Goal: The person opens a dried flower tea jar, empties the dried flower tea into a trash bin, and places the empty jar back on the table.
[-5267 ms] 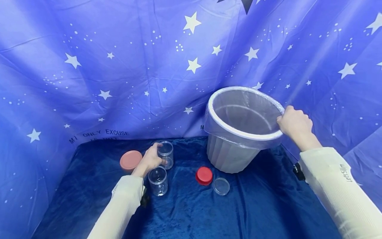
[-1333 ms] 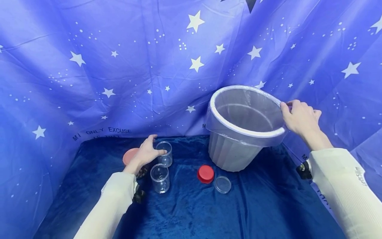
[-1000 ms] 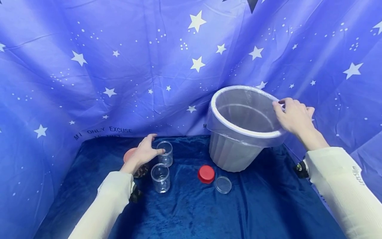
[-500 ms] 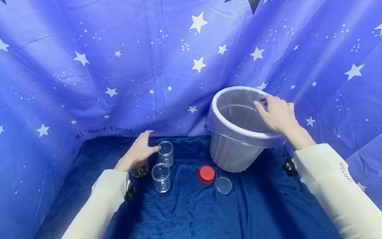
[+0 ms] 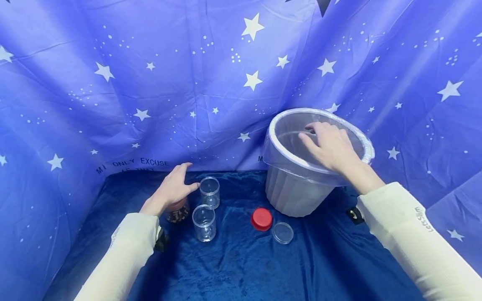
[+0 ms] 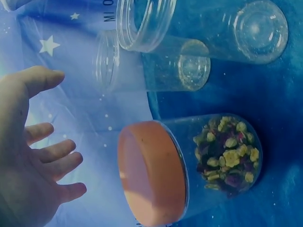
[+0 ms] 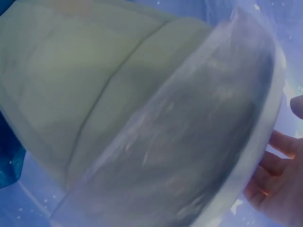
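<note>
Jar [image 6: 189,137] under a pink lid [image 6: 156,165], upright on dark blue cloth [image 5: 241,271], leftmost in the group of things. Inside, toward the bottom, as seen in the left wrist view, dried flowers [image 6: 231,158]: yellow buds and blossoms among dark purple pieces. Directly over the pink lid in the head view, left hand [image 5: 171,186], fingers spread and thumb stretched out, gripping nothing; plainly apart from the pink lid in the left wrist view. Close to the thumb, a rear clear jar [image 5: 209,193], lidless and upright; just in front of it, a front clear jar [image 5: 204,228], likewise lidless and upright. Farther right, a red lid [image 5: 261,219] on the cloth, with a clear lid [image 5: 283,233] lying flat just beside it. Behind these two, a large pale grey bin [image 5: 291,196], upright, with a clear plastic liner [image 5: 278,164] folded out over the rim. Across the mouth of the bin in the head view, right hand [image 5: 331,144], thumb and fingers parted and loosely bent, holding nothing; impossible to tell whether touching the rim. On both arms, cream sleeves [image 5: 403,234]. Behind everything, a blue curtain [image 5: 162,92] with pale stars and black lettering low down.
</note>
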The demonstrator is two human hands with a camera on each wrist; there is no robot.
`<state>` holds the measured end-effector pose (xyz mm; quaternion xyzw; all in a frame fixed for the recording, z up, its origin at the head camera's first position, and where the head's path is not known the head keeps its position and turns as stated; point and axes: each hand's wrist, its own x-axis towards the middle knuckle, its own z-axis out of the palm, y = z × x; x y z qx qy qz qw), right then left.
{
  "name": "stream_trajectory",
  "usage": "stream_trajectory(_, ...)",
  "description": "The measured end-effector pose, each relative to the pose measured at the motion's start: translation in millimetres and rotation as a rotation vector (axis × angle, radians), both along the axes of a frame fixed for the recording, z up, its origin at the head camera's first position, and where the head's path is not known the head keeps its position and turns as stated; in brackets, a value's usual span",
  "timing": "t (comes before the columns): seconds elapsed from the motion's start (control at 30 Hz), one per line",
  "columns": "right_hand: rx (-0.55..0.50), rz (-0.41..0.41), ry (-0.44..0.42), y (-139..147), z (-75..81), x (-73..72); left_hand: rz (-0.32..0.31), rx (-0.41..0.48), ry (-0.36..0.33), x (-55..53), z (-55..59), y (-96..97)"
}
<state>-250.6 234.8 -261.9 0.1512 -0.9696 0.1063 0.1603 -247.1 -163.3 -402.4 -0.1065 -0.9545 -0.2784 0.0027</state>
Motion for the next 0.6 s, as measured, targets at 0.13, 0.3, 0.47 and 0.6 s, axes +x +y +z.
stream_trajectory(0.13, 0.013, 0.063, 0.038, -13.1, -3.2, 2.8, -0.017, -0.030, 0.021, 0.4, -1.6, -4.5)
stream_trajectory(0.3, 0.056, 0.127, 0.091, -31.7, -10.3, 6.0, -0.001, -0.062, 0.008, -0.1, -6.7, -15.2)
stream_trajectory(0.47, 0.084, 0.176, 0.102, -48.6, -17.3, 9.5, 0.005, -0.057, 0.008, 1.1, -10.4, -26.3)
stream_trajectory(0.6, 0.109, 0.197, 0.092, -58.7, -22.3, 12.0, 0.009, -0.008, -0.045, 1.4, -13.6, -35.3)
